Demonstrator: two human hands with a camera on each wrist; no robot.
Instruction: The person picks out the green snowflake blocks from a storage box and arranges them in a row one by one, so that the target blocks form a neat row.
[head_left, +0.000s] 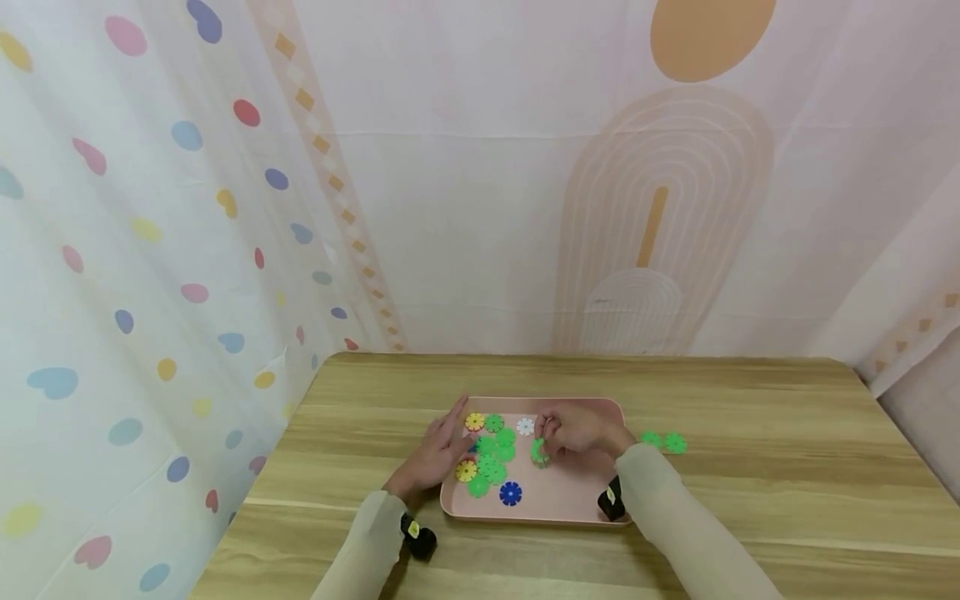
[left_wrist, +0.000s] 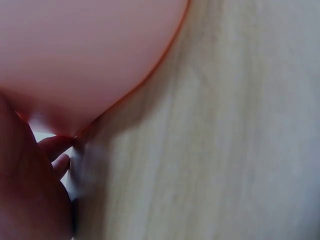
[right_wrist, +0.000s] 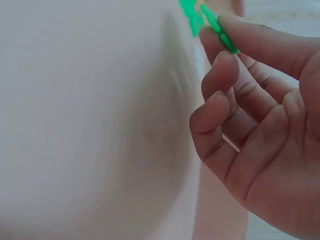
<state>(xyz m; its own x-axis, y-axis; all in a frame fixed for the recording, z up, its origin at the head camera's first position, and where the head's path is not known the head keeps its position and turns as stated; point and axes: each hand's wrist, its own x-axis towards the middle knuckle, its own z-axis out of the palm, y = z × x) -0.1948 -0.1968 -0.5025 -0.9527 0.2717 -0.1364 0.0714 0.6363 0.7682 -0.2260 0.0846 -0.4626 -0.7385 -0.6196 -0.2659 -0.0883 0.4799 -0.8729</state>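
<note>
Inside the pink tray [head_left: 562, 502], my right hand [head_left: 581, 427] pinches a green notched plastic disc [head_left: 539, 452] between thumb and forefinger. In the right wrist view that green disc [right_wrist: 220, 30] stands edge-on, and the other fingers curl loosely. My left hand [head_left: 437, 452] rests on the tray's left rim, its fingers stretched toward the far corner. Beside it lies a heap of green discs [head_left: 489, 468], with yellow discs [head_left: 467, 471] at its edge. A blue disc [head_left: 511, 493] lies near the tray's front, and a white disc [head_left: 525, 427] toward the back.
Two green discs [head_left: 675, 442] lie on the wooden table [head_left: 787, 475] just right of the tray. A patterned curtain [head_left: 480, 208] hangs behind the table and along its left side. Each wrist carries a black camera strap.
</note>
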